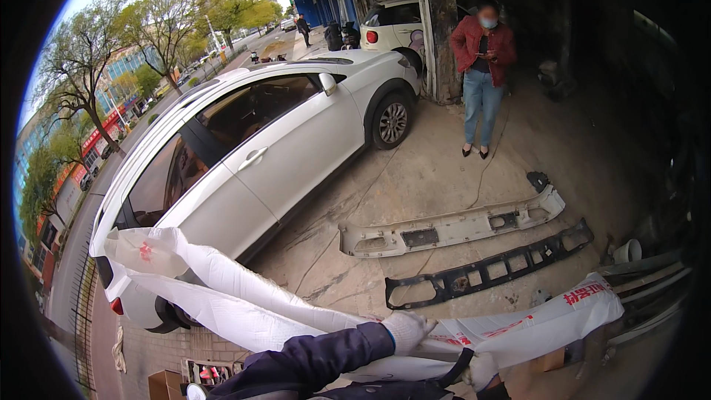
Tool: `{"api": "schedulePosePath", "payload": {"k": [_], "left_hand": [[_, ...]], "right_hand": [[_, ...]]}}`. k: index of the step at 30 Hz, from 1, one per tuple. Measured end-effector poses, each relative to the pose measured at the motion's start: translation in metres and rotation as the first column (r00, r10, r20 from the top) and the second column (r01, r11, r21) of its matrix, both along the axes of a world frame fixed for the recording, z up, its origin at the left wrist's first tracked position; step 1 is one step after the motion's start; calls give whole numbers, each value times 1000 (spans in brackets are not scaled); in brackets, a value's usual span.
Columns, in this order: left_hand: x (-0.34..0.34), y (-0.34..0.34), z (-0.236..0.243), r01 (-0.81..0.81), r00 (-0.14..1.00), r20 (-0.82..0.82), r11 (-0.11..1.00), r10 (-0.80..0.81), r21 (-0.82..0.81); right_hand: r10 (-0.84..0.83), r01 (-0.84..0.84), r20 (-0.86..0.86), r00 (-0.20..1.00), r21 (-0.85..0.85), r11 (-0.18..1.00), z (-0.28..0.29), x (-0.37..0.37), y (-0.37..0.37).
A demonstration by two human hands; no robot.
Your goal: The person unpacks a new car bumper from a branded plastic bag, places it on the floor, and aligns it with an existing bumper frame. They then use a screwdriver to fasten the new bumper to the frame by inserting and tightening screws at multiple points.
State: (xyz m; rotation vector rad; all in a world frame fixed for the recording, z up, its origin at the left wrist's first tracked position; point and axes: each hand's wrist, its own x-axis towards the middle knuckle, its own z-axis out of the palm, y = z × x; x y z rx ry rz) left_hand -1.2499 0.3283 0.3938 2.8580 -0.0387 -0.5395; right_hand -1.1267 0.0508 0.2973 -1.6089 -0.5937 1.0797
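A big white car (259, 155) sits on the left, parked on the grey concrete ground (444, 170). Its doors are shut.

In front of the car, close to the camera, is a long white wrapped part (244, 296). It is covered in white plastic wrap with some red marks. It runs from the left, by the back of the car, down to the middle and then out to the right. It is held up in the air, above the ground.

The left hand (406, 330) wears a white glove. It lies on top of the long white wrapped part, near its middle, with the fingers curled over it. The dark blue sleeve (318, 359) comes up from the bottom edge.

The right hand (481, 370) also wears a white glove. It is low and just to the right of the left hand, under the wrapped part. It looks closed on the wrap and on a black strap (453, 369), but part of the hand is hidden.

Past the hands, on the ground, lies a white bumper piece (452, 228). Just beside it, nearer to the camera, lies a black grille strip (489, 267).

A person in a red jacket (483, 78) stands farther back, well apart from the hands.
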Motion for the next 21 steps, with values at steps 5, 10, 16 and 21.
{"api": "schedulePosePath", "payload": {"k": [5, 10, 16, 21], "left_hand": [[77, -44, -44, 23, 990, 141, 987, -1, -156], [127, -12, -48, 25, 999, 24, 989, -22, -148], [175, 42, -47, -42, 999, -7, 991, 41, -124], [214, 128, -73, -181, 983, 19, 983, 182, -39]], "right_hand": [[-175, 127, -310, 935, -170, 977, 21, 23, 45], [-18, 19, -16, 1000, 29, 999, 21, 72, 76], [196, -256, 430, 881, 85, 963, 16, 125, 119], [213, -207, 329, 920, -53, 977, 25, 153, 134]]}}
